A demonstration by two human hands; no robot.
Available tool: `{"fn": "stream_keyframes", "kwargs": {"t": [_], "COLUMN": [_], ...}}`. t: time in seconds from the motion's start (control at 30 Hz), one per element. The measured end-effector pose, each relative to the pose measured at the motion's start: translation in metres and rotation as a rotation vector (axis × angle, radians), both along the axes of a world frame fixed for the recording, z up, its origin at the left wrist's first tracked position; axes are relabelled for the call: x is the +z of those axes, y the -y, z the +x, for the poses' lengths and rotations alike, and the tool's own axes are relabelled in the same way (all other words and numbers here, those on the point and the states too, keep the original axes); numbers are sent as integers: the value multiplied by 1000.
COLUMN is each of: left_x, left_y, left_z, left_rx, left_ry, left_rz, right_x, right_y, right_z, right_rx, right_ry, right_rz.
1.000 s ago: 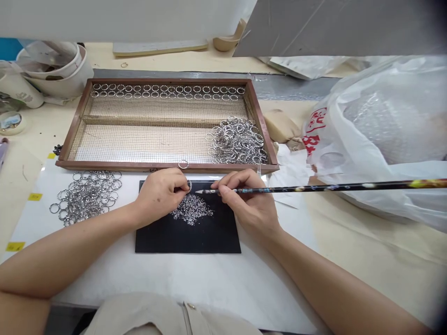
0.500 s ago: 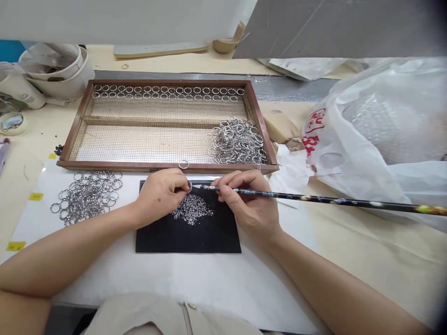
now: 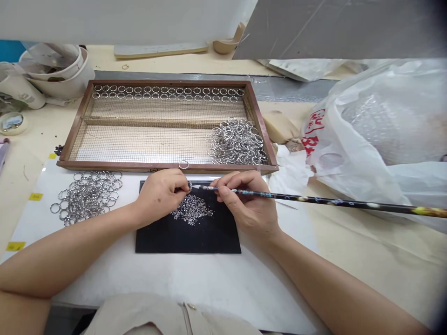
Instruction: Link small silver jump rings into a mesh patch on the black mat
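Small ring (image 3: 189,185): pinched upright in the closed fingers of the left hand (image 3: 159,193), just above the black mat (image 3: 188,235), so its rim faces the tool. Long patterned stick (image 3: 314,199): gripped pen-fashion by the right hand (image 3: 246,204), tip touching the ring. Tiny stones (image 3: 193,211): heaped on the mat, within reach. Mesh tray (image 3: 75,132): rings rowed at the far edge, loose pile (image 3: 237,142) at right. Further ring pile (image 3: 87,193): on the bench, left.

Open white sheet (image 3: 195,274) is left before the black rectangular mat (image 3: 188,235); passage beyond is barred by the brown wooden mesh tray (image 3: 167,165), rightward by the bulging white plastic bag (image 3: 377,139).
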State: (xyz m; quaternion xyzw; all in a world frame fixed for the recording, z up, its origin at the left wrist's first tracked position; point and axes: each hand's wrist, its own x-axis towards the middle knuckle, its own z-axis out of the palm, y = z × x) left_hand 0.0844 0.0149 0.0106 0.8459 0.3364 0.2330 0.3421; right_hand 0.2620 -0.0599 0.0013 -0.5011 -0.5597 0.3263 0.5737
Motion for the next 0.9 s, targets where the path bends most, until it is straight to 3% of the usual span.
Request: {"fn": "stream_keyframes", "kwargs": {"t": [0.4,0.73,0.9], "left_x": [-1,-1,-1], "left_y": [-1,-1,-2], "left_z": [0,0,0], "left_rx": [-7,-3,-5], "left_ry": [2,-2,0], "left_rz": [18,25,17], "right_x": [-2,-1,-2], "right_y": [1,3,3], "right_z": [1,3,3], "right_rx": [-5,-27,-25], "right_ry": [-5,104,117], "right_rz": [-1,-207,-223]}}
